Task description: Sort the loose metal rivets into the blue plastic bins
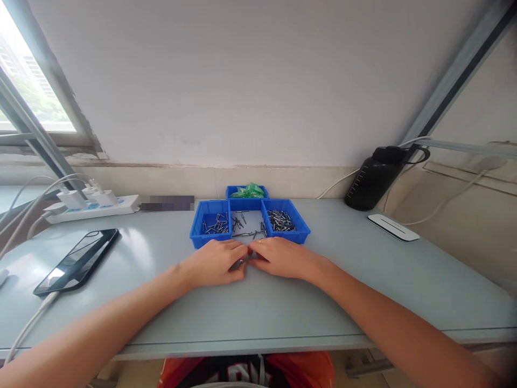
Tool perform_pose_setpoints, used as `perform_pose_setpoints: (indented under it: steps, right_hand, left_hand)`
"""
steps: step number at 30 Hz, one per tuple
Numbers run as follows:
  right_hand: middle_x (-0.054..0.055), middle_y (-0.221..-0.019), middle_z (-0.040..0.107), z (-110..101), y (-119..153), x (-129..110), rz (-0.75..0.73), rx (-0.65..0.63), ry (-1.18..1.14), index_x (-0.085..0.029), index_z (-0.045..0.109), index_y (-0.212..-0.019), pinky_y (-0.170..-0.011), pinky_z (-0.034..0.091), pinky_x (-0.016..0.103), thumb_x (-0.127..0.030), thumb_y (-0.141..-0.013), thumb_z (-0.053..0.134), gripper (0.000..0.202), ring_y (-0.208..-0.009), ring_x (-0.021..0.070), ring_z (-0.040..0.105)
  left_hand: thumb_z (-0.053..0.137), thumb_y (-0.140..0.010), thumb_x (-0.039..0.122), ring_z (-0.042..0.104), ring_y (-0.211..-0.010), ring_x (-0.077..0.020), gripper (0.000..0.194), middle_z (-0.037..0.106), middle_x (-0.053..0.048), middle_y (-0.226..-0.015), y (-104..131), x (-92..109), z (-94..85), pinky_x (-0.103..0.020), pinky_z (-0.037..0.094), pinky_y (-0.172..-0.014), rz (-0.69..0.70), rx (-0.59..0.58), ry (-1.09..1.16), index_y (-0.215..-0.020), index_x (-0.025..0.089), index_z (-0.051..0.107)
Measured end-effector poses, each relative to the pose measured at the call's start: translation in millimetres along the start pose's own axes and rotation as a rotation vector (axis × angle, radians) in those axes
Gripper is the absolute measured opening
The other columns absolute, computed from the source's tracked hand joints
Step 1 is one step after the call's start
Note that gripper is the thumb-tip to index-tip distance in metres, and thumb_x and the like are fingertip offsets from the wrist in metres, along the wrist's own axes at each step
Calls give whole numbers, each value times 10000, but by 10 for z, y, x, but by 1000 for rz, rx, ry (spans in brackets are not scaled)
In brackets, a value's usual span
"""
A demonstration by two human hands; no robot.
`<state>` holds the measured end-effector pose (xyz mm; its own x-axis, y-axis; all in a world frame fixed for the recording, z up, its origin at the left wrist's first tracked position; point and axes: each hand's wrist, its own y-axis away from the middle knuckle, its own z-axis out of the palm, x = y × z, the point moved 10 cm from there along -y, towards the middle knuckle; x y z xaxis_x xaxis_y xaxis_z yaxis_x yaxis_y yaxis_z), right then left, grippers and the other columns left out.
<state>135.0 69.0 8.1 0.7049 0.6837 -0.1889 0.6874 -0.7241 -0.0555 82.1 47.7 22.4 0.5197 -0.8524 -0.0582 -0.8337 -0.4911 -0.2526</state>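
Observation:
My left hand point(220, 262) and my right hand point(280, 257) meet over the desk, fingertips almost touching in front of the blue bins. Fingers of both hands are closed in a pinch. A small shiny metal piece point(241, 262) shows at my left fingertips; its exact kind is hard to make out. What my right fingers pinch is hidden. Just beyond the hands, several thin metal pins point(243, 234) lie loose on the desk between the bins. The left blue bin point(196, 226) holds scattered metal pins, and the right blue bin point(301, 223) holds a denser heap of them.
Behind these stands another blue bin point(247, 203) with green plastic bags point(249, 191). At left are a phone point(78, 261) on a cable and a power strip point(97, 209) with chargers. A black bottle point(374, 180) and a white flat device point(392, 227) are at right.

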Motion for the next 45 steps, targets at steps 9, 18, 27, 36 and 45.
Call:
perform_pose_setpoints:
  steps: [9, 18, 27, 36, 45]
  right_hand:
    - [33, -828, 653, -37, 37, -133, -104, 2, 13, -190, 535, -801, -603, 371, 273, -225, -850, 482, 81, -730, 162, 594]
    - [41, -840, 655, -12, 16, -92, -74, -4, 3, -181, 551, -812, -631, 390, 272, -270, -950, 350, 260, -754, 161, 602]
    - [47, -837, 647, -1, 13, 12, -1, -33, 27, -189, 515, -807, -592, 373, 263, -240, -922, 405, 166, -750, 171, 612]
    - [66, -838, 649, 32, 16, 55, 10, -29, 37, -183, 520, -833, -590, 372, 279, -280, -973, 299, 279, -714, 172, 610]
    - [19, -758, 611, 3, 26, 98, 69, -21, -10, -206, 471, -797, -512, 314, 253, -320, -968, 299, 268, -622, 134, 552]
  left_hand:
    - [407, -937, 300, 610, -697, -132, 207, 636, -8, -780, 13, -75, 60, -241, 410, -567, -46, -16, -48, -857, 180, 556]
    - [360, -968, 357, 618, -701, -142, 297, 637, -10, -796, 6, -120, 119, -243, 401, -559, -57, -52, -84, -868, 174, 572]
    - [348, -957, 311, 593, -603, -139, 277, 613, -2, -721, 11, -118, 140, -245, 331, -486, -87, -101, -104, -776, 182, 513]
    - [277, -981, 345, 592, -548, -147, 323, 599, -3, -651, 8, -167, 131, -246, 342, -473, -127, -104, -132, -813, 185, 501]
    - [255, -987, 339, 575, -520, -139, 356, 590, -2, -617, 9, -150, 134, -239, 331, -463, -124, -103, -137, -795, 181, 509]
